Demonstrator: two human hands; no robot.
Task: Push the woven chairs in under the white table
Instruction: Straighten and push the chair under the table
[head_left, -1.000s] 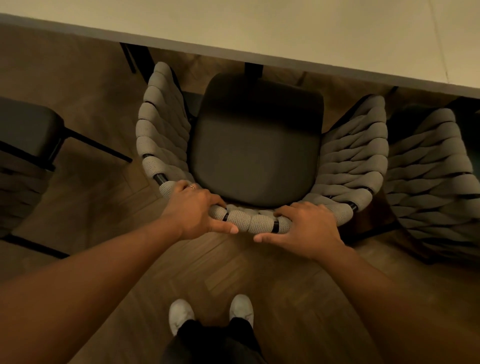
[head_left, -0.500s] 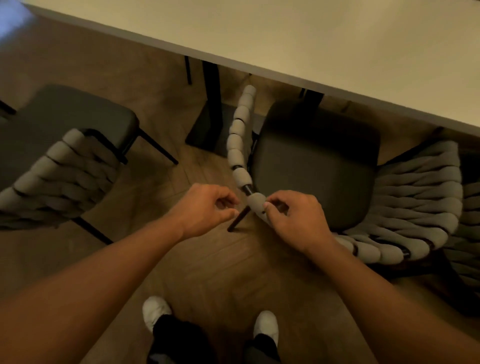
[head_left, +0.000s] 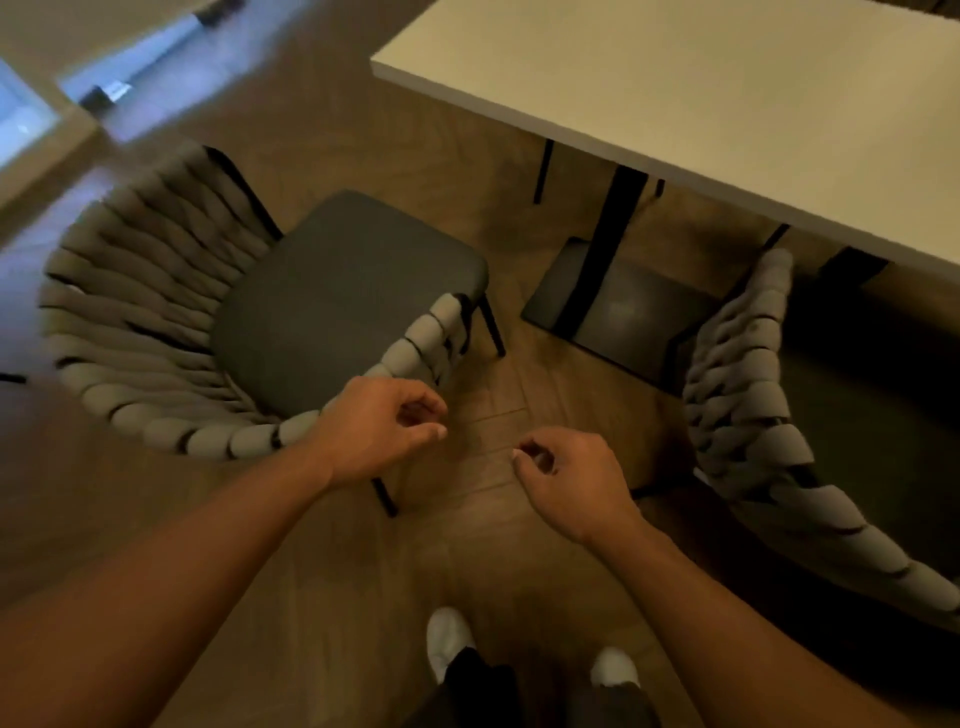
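A woven chair (head_left: 145, 312) with a dark seat stands on the left, out on the floor and turned at an angle to the white table (head_left: 727, 78). A second woven chair (head_left: 748, 395) on the right has its seat front under the table's edge. My left hand (head_left: 384, 426) hovers over the right end of the left chair's back rim, fingers loosely curled and holding nothing. Above bare floor between the two chairs, my right hand (head_left: 571, 478) is likewise loosely curled and empty.
The table's black leg and flat base plate (head_left: 623, 312) stand between the chairs. Wooden floor runs between them down to my white shoes (head_left: 447, 639). A bright doorway or window lies at the far left.
Both hands have let go of the right chair's back rim. The view has swung left, bringing the left chair to the middle and my left hand over its rim.
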